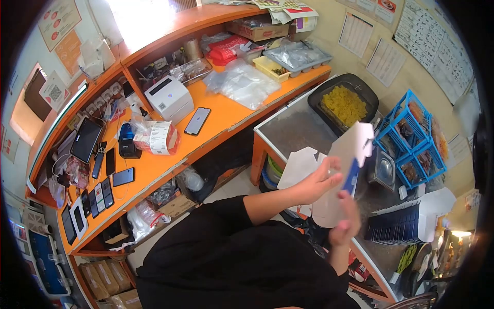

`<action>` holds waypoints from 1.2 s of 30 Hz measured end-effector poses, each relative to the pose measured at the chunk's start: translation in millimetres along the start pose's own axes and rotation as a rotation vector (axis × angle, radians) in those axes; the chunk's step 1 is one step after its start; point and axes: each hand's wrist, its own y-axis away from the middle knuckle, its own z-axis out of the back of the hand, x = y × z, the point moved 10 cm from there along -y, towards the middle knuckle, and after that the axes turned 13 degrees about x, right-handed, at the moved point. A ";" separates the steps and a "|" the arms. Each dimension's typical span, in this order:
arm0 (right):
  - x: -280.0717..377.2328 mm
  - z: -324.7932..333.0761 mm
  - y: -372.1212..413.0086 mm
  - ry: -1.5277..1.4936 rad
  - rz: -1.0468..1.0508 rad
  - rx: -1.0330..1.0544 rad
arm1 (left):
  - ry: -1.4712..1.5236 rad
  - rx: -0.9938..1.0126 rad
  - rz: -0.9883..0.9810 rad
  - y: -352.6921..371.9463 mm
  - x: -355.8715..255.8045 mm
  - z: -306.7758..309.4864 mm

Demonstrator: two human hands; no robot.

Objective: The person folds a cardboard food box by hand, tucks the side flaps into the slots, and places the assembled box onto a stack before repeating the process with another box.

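Observation:
A white and blue cardboard takeaway box (334, 198), partly unfolded with its flaps raised, is held up between my two hands. My left hand (319, 181) is on the side of the box, thumb and fingers bent against the card. Lower down, my right hand (346, 221) is at the near edge of the box, its fingers blurred by motion. A white flap (299, 167) stands out left of my left hand. Beyond the box, a black tray (315, 99) of yellow rice (345, 104) sits on the metal-topped counter (293, 123).
Right of the hands are a metal container (382, 170), blue baskets (411, 139) with packets, and a stack of folded boxes (393, 225). The orange desk (177, 152) at left carries several phones (123, 176), a white printer (170, 99) and clear plastic bags (244, 82).

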 end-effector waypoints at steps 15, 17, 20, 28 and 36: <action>-23.4 -10.7 -2.2 0.236 -0.397 -0.104 | -0.307 -0.057 0.031 9.0 31.9 -9.4; -28.3 -11.1 2.4 0.229 -0.447 -0.165 | -0.408 -0.057 0.016 14.9 19.7 -16.3; -39.5 -5.3 7.6 0.189 -0.524 -0.272 | -0.464 -0.017 -0.077 24.0 9.7 -37.5; -42.7 -8.5 18.9 0.012 -0.426 -0.350 | -0.218 0.082 -0.224 27.3 14.1 -46.2; -143.4 9.5 65.4 -0.144 -0.695 -0.452 | -0.525 0.253 0.114 31.8 68.3 -9.5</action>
